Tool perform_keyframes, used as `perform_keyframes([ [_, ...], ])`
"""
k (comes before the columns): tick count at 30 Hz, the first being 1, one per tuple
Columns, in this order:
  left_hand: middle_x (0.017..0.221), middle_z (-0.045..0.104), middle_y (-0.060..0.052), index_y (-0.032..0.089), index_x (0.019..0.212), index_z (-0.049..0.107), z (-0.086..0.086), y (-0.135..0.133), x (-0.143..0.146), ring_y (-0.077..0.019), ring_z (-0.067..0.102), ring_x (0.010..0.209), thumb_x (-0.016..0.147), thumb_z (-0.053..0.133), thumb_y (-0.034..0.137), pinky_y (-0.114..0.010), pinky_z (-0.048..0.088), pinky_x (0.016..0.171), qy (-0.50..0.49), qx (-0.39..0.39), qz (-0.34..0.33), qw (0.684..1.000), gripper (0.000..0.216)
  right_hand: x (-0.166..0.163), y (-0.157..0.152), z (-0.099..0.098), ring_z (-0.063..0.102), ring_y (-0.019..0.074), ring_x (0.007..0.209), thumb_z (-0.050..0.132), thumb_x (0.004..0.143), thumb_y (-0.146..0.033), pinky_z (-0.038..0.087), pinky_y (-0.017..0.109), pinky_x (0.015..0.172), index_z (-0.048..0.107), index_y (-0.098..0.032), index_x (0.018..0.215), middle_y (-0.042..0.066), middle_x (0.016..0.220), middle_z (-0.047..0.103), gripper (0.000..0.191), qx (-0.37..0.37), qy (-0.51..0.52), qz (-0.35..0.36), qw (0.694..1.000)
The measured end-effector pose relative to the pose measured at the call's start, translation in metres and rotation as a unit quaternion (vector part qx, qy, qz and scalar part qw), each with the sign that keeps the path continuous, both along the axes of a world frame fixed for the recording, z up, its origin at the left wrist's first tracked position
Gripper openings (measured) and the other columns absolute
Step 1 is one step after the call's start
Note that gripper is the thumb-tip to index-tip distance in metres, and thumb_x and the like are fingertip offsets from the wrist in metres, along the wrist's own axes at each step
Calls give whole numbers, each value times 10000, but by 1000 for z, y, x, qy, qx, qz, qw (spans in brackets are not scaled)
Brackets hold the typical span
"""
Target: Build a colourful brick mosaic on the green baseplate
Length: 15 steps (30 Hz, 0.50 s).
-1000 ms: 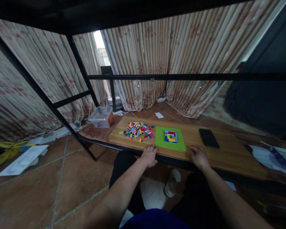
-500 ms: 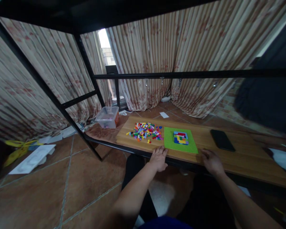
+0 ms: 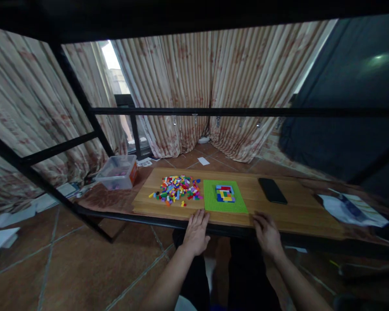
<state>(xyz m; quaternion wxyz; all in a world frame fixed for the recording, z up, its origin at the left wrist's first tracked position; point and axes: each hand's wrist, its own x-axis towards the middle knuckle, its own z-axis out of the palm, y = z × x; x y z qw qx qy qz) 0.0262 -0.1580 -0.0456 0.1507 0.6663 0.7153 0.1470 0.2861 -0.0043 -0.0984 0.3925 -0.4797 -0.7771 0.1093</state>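
Note:
My left hand [image 3: 196,233] rests palm down on the front edge of the wooden board [image 3: 298,207], fingers stretched out and apart, holding nothing. My right hand [image 3: 267,235] lies the same way a little to the right, fingers spread on the edge. Between and just beyond them lies a green baseplate [image 3: 214,201] with a small block of coloured bricks [image 3: 225,193] built on it. A pile of several loose coloured bricks [image 3: 176,190] lies left of the plate.
A black phone [image 3: 272,190] lies on the board to the right. A clear plastic box [image 3: 118,172] stands at the left end. Papers [image 3: 353,207] lie at the far right. A black metal frame bar [image 3: 246,112] crosses above; curtains hang behind.
The view has swung and dropped; both hands have slid back toward me, from on the board to its front edge. The bricks, plate and phone have stayed in place.

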Motion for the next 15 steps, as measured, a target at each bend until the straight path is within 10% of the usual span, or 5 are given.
perform_keyframes([
  [15,1543,295,-98,169,1405,396,18,2,-13,-234,274,1414,805,553,250,-393,211,1165,18,3,-23,1000,625,-3,-1,20,558,221,1081,473,820,-222,420,370,1002,692,-167,1010,113,1124,606,295,-81,-43,-28,995],
])
